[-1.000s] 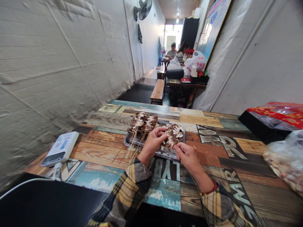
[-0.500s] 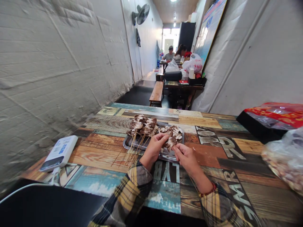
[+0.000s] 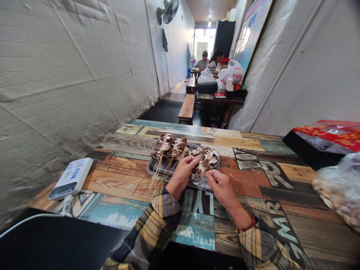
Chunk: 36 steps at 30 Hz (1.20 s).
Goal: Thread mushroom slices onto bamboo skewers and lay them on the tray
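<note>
Both hands meet over the near right part of a metal tray [image 3: 194, 183]. My left hand [image 3: 184, 172] is closed, thumb and fingers pinching a brown-and-white oyster mushroom [image 3: 203, 168]. From the other side my right hand [image 3: 221, 184] pinches the lower edge of the same mushroom between thumb and forefinger. Behind it lie loose oyster mushrooms [image 3: 209, 153] in the tray. Left of them is a pile of skewered mushrooms [image 3: 170, 146]. Their thin wooden skewers [image 3: 157, 176] stick out over the tray's near edge. Whether a skewer is in my right hand I cannot tell.
A white power bank [image 3: 71, 178] with a cable lies at the left. On the right stand a black box with red packaging [image 3: 332, 138] and a clear bag [image 3: 337, 183]. Beyond the table are a bench [image 3: 187, 107], another table with bags, and two people seated.
The camera view has shifted slightly. Both hands stay almost in place on the mushroom, with only a small change in its angle.
</note>
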{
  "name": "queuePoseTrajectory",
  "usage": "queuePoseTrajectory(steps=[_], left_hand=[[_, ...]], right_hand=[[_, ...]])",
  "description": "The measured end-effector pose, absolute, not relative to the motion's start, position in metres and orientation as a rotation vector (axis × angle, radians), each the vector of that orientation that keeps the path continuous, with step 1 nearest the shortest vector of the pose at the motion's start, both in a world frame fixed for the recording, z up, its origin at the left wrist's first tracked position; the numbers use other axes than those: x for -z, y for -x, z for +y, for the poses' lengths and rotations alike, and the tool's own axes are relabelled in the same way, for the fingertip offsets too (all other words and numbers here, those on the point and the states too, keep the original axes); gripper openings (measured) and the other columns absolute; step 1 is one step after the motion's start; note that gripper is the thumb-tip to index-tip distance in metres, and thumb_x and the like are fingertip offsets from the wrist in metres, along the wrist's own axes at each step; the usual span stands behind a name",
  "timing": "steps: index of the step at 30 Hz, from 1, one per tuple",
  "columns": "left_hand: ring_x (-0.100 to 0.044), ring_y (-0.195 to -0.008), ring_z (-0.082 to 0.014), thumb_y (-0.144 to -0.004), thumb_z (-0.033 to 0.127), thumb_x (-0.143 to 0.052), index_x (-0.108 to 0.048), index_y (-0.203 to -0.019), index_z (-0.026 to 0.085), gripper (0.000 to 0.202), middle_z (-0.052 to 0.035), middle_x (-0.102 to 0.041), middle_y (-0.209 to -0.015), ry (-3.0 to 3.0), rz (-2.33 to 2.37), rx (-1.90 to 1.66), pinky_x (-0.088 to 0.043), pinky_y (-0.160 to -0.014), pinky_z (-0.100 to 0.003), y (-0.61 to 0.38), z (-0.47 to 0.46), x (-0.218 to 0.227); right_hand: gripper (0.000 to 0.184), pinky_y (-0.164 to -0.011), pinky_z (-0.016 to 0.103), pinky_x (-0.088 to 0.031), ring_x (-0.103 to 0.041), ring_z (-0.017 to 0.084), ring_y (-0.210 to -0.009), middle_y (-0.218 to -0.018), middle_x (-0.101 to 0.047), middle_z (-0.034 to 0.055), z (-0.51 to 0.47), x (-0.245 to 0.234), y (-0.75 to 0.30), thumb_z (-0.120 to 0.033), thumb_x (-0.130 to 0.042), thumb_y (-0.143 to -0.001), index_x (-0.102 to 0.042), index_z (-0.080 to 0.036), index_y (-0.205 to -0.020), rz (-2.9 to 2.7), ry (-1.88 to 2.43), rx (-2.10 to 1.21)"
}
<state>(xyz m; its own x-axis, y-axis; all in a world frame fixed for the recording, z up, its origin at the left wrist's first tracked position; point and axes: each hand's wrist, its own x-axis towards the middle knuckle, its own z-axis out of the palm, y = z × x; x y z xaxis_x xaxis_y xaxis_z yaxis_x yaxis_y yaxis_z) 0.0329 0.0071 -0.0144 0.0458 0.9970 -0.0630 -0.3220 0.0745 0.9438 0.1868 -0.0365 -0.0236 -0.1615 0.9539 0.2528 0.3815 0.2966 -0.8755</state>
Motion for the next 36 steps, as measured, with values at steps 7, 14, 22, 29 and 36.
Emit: queuePoseTrajectory(steps=[7, 14, 22, 29, 36], left_hand=[[-0.042, -0.049, -0.0061, -0.061, 0.046, -0.077, -0.058, -0.061, 0.013, 0.037, 0.0031, -0.05, -0.055, -0.976, 0.927, -1.202, -0.032, -0.048, -0.019, -0.036, 0.004, 0.011], [-0.049, -0.057, -0.0079, -0.07, 0.046, -0.071, -0.069, -0.082, 0.013, 0.036, -0.0009, -0.06, -0.069, -1.057, 0.927, -1.261, -0.038, -0.055, -0.02, -0.035, 0.004, 0.009], [-0.051, -0.055, -0.0103, -0.075, 0.038, -0.065, -0.069, -0.085, 0.015, 0.026, -0.0011, -0.063, -0.067, -1.179, 1.183, -1.446, -0.039, -0.055, -0.023, -0.022, 0.012, 0.009], [-0.056, -0.089, -0.0209, -0.082, 0.021, -0.055, -0.071, -0.091, 0.021, 0.018, -0.0072, -0.067, -0.091, -2.155, 1.426, -1.102, -0.041, -0.082, -0.034, -0.03, 0.008, 0.018], [-0.048, -0.1, -0.0246, -0.081, 0.021, -0.058, -0.07, -0.099, 0.026, 0.022, -0.0067, -0.061, -0.109, -2.601, 1.5, -0.754, -0.038, -0.087, -0.039, -0.036, -0.001, 0.018]], right_hand=[[0.028, -0.049, 0.023, -0.033, -0.047, 0.013, -0.048, -0.049, -0.05, -0.0032, -0.036, 0.023, -0.185, -0.034, -0.049, -0.088, -0.06, -0.019, -0.066, -1.686, 1.198, -0.748], [0.031, -0.049, 0.022, -0.033, -0.045, 0.011, -0.047, -0.049, -0.049, -0.0039, -0.031, 0.026, -0.19, -0.039, -0.05, -0.088, -0.058, -0.019, -0.065, -1.59, 1.207, -0.793], [0.035, -0.04, 0.02, -0.027, -0.036, 0.008, -0.04, -0.047, -0.043, -0.0068, -0.018, 0.027, -0.206, -0.051, -0.056, -0.083, -0.056, -0.018, -0.07, -1.142, 1.151, -0.889], [0.034, -0.038, 0.019, -0.025, -0.037, 0.008, -0.041, -0.048, -0.043, -0.0066, -0.016, 0.024, -0.206, -0.05, -0.057, -0.082, -0.057, -0.017, -0.073, -1.082, 1.154, -0.903], [0.036, -0.039, 0.02, -0.027, -0.036, 0.008, -0.039, -0.045, -0.043, -0.007, -0.017, 0.023, -0.202, -0.052, -0.057, -0.082, -0.056, -0.017, -0.069, -1.127, 1.149, -0.906]])
